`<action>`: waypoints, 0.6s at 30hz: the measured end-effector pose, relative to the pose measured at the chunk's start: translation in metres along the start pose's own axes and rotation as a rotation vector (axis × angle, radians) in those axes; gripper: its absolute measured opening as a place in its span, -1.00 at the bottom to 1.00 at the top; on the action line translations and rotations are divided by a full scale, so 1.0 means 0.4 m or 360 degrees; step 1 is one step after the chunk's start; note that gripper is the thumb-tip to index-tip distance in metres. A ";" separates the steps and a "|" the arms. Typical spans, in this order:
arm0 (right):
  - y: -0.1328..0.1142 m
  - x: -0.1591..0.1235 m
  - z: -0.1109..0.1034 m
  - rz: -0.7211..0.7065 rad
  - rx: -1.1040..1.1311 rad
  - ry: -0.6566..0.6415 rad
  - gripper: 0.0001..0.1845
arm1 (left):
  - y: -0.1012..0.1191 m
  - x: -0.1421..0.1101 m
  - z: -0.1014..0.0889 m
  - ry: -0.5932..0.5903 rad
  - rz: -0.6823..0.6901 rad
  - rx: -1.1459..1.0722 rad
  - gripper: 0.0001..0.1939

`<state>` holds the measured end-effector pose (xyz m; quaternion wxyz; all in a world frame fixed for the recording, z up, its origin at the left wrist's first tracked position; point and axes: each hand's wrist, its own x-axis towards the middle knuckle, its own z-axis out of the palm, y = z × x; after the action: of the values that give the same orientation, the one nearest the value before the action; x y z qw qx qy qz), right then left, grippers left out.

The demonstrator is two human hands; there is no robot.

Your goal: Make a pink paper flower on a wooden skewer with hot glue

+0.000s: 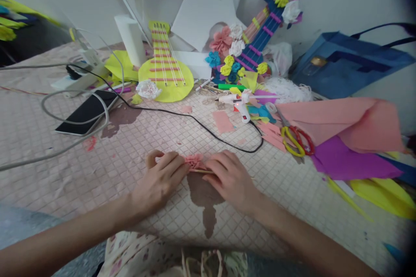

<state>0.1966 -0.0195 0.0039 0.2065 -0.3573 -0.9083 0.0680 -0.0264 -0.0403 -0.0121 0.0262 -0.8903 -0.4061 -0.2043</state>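
Note:
Between my two hands is a small piece of pink crepe paper [195, 161], crinkled and bunched along a thin wooden stick [202, 172]. My left hand [160, 181] is closed, its fingers pinching the left end of the paper. From the other side my right hand [232, 179] grips the right part of the paper and the stick, thumb below and fingers on top. The fingers partly hide both ends of the stick. Beyond the hands, a white glue gun [242, 110] with a small red light rests among paper scraps.
Yellow- and red-handled scissors [294, 140] lie by pink paper sheets [344, 121]. A black cable [211, 130] loops across the quilted tablecloth. A dark phone [87, 114], a yellow paper guitar [165, 75], a flower-trimmed blue one [260, 45] and a blue bag [351, 67] are farther back.

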 end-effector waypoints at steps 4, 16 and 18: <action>0.033 -0.054 -0.014 0.0189 0.0033 0.0030 -0.96 | -0.001 -0.002 0.000 0.0048 -0.0024 0.0072 -0.85; 0.028 -0.067 -0.004 0.0249 0.0167 -0.0024 -0.86 | -0.003 -0.001 0.000 0.0111 0.0021 -0.0006 -0.85; 0.030 -0.072 -0.009 0.0246 0.0174 -0.0034 -0.87 | -0.004 0.001 0.000 0.0108 0.0018 -0.0026 -0.84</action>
<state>0.2249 -0.0303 -0.0055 0.2102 -0.4137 -0.8751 0.1370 -0.0272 -0.0389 -0.0119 0.0340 -0.8854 -0.3982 -0.2374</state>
